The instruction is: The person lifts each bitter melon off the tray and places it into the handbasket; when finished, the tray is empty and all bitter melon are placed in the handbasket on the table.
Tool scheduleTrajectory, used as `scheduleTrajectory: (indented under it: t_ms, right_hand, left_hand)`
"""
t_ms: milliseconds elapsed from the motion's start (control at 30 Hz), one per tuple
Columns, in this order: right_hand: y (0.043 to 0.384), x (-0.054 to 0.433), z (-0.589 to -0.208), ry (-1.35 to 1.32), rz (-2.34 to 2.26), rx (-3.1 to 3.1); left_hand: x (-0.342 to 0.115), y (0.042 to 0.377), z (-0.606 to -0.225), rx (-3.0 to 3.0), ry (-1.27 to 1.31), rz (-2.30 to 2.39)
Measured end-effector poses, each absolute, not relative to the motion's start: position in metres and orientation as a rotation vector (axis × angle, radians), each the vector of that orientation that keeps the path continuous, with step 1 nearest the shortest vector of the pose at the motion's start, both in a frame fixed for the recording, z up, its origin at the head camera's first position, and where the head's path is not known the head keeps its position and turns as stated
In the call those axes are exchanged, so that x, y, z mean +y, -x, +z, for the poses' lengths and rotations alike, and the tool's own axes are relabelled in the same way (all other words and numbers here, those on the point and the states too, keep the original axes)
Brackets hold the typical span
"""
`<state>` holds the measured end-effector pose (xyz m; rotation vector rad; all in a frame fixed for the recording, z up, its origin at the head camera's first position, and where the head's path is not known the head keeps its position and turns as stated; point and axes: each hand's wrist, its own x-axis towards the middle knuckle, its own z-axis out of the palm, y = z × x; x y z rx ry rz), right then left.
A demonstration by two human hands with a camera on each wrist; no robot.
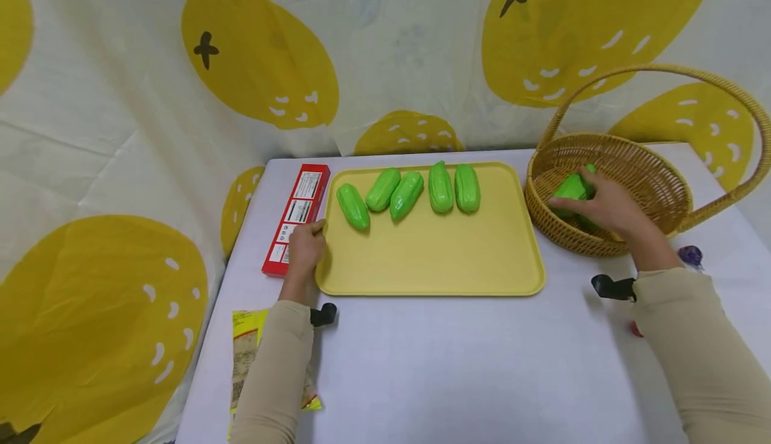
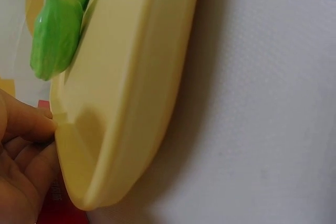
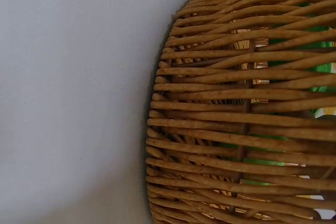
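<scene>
Nearest you on the left, a yellow packet [image 1: 243, 357] lies on the worktop [image 1: 470, 370], partly covered by your left sleeve [image 1: 277, 363]. Beside your right sleeve [image 1: 693, 337] shows a small red thing [image 1: 636, 329], mostly hidden. Your left hand [image 1: 306, 246] pinches the left rim of the yellow tray [image 1: 434, 256] about midway along, fingers curled at the edge. A red box [image 1: 295, 213] lies just left of the tray, partly covered by that hand. A small purple thing [image 1: 691, 255] sits near the wicker basket [image 1: 647, 169] on the right. Inside the basket, your right hand [image 1: 608, 206] grips a green vegetable [image 1: 571, 191] between thumb and fingers. Five more green vegetables [image 1: 441, 191] lie along the tray's far side, left to middle. Farthest hangs a white cloth [image 1: 397, 49] printed with large yellow fruit.
</scene>
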<state>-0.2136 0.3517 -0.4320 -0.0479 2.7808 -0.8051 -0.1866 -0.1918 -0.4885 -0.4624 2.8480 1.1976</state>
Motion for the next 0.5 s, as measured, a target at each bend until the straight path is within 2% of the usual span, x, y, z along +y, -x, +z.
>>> scheduleTrajectory:
  t_ms: [500]
  right_hand:
    - [0.221,0.354,-0.443,0.075,-0.668,2.674]
  left_hand:
    - [-0.191,0.186,-0.492,2.817,0.521,1.238]
